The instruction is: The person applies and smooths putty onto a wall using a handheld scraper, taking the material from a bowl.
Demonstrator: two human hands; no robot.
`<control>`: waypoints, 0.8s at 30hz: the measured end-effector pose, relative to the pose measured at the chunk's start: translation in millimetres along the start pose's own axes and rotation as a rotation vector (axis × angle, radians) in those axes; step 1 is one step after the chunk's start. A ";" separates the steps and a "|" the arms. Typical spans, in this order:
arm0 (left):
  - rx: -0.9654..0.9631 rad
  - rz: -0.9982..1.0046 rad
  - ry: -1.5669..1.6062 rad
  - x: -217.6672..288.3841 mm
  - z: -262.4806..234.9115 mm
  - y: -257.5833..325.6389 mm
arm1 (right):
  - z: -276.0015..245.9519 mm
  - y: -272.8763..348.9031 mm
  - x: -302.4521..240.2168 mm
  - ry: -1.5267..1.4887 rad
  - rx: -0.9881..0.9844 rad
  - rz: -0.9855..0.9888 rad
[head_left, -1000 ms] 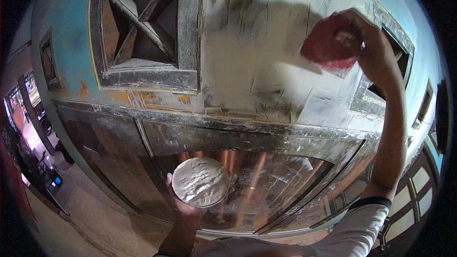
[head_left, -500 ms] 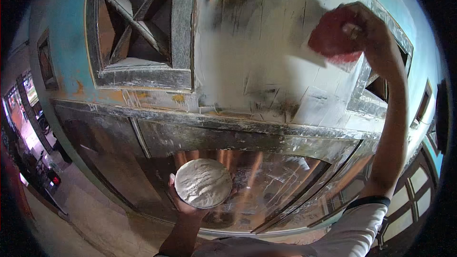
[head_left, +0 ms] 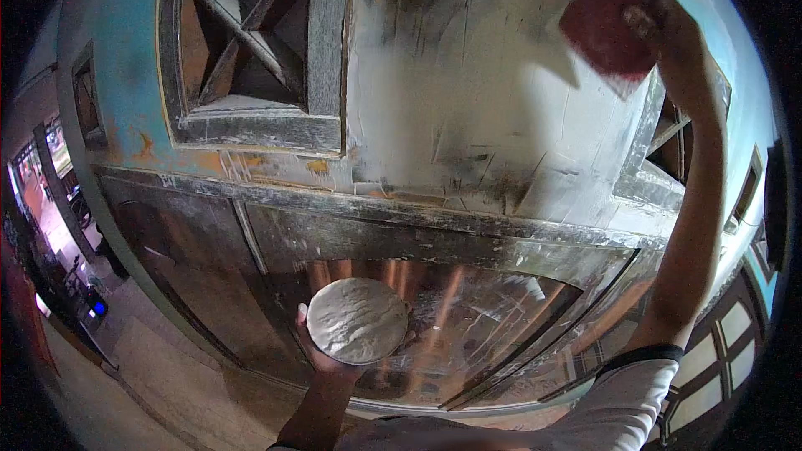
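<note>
My left hand (head_left: 327, 361) holds up a round tub (head_left: 357, 321) from beneath and its left side, low in front of me. White paste (head_left: 355, 317) with a rippled surface fills it. High at the right, my right hand (head_left: 668, 33) grips a red putty spreader (head_left: 608, 27), its thumb pressed on the flat face. Whitish residue shows along the spreader's lower edge. Motion blurs the spreader, and whether it touches the wall cannot be told. Beside it the wall (head_left: 468, 75) carries a pale, streaky coat with dark patches, and my arm's shadow falls there.
A worn wooden vent frame (head_left: 326, 75) with crossed slats is set in the wall at left; another frame (head_left: 660, 171) sits behind my right forearm. Below runs a wooden ledge (head_left: 401, 209) above brown glossy panels (head_left: 476, 334). Floor (head_left: 167, 351) stretches away at lower left.
My right hand and the spreader have moved up and slightly right along the wall. The left hand with the tub stays almost where it was.
</note>
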State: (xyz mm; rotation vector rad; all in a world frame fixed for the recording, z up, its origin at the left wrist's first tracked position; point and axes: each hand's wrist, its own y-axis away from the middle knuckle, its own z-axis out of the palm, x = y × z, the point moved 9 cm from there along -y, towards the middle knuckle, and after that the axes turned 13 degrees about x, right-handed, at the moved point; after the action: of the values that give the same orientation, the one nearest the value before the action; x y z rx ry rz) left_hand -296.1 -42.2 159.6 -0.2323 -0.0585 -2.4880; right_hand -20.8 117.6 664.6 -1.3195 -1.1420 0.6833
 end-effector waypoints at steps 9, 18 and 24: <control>-0.177 -0.126 0.095 -15.6 38.2 12.6 | 2.5 -45.9 67.4 0.134 0.049 -0.065; 0.128 0.156 -0.122 31.6 -23.2 3.1 | 44.7 42.3 -50.8 -0.170 -0.223 0.131; 0.032 0.094 -0.058 26.6 -13.7 -1.3 | 55.2 12.8 -36.9 -0.072 -0.071 -0.012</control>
State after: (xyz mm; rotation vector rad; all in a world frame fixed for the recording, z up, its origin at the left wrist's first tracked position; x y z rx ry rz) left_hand -319.9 -58.2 150.9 -0.2868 -0.1093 -2.3845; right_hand -81.4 107.6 636.1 -1.3556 -1.2412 0.6918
